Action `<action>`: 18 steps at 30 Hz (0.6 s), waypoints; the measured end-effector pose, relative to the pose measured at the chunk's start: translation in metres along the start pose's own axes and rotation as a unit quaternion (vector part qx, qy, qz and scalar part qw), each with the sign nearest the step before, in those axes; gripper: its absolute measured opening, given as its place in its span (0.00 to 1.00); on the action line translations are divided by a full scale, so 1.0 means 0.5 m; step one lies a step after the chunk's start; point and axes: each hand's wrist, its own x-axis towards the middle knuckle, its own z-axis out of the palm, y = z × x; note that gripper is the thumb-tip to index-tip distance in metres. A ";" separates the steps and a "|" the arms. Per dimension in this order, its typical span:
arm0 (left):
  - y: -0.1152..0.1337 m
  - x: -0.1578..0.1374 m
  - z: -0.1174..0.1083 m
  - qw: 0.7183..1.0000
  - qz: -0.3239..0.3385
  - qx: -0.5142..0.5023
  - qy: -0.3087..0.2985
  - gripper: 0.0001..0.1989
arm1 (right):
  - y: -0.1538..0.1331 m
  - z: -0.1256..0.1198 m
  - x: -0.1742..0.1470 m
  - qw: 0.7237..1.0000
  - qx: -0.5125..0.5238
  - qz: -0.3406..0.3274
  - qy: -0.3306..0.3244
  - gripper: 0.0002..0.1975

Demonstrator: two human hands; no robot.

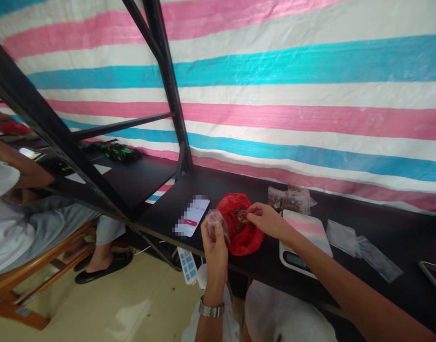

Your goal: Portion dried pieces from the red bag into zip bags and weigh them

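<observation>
Loose brown pieces being handled between red bag and small bag

Step in hand: the left hand [215, 240] is grasping a small bag [215, 219] upright, while the right hand [266, 217] is pinching what appears to be a round item [242, 216] at the red bag's mouth. The step is judged to be taking pieces from the red bag. The next move, in judgement, is calling for a steady small bag with its mouth open and a level right hand, since loose pieces could be spilling at the rim.

Containers: the red bag [244, 246] is lying open on the worktop [221, 178], between the two hands, and is holding brown pieces [235, 228]; their kind is not showing clearly. Whether the small bag is holding anything cannot be told. Beyond the right hand, filled bags [297, 202] are lying grouped, with brown contents showing through. Farther right of that hand, flat bags [342, 237] are lying with no contents showing.

Other items: a scale [305, 222] is standing just right of the right hand, partly under its forearm, with nothing showing on its visible surface. A phone [195, 216] is lying just left of the left hand.
</observation>
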 end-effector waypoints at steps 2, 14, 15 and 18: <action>0.003 -0.009 -0.009 0.998 0.045 0.048 -0.002 0.28 | -0.005 -0.019 -0.015 1.000 0.028 0.001 -0.013 0.04; 0.015 -0.059 -0.004 0.946 0.203 0.243 -0.062 0.17 | -0.062 -0.052 -0.129 0.968 -0.087 -0.222 0.081 0.06; 0.011 -0.061 0.000 0.951 0.193 0.236 -0.058 0.17 | -0.066 -0.051 -0.136 0.958 -0.132 -0.238 0.086 0.06; 0.002 -0.066 0.008 0.960 0.159 0.227 -0.045 0.18 | -0.068 -0.048 -0.150 0.932 -0.224 -0.274 0.083 0.09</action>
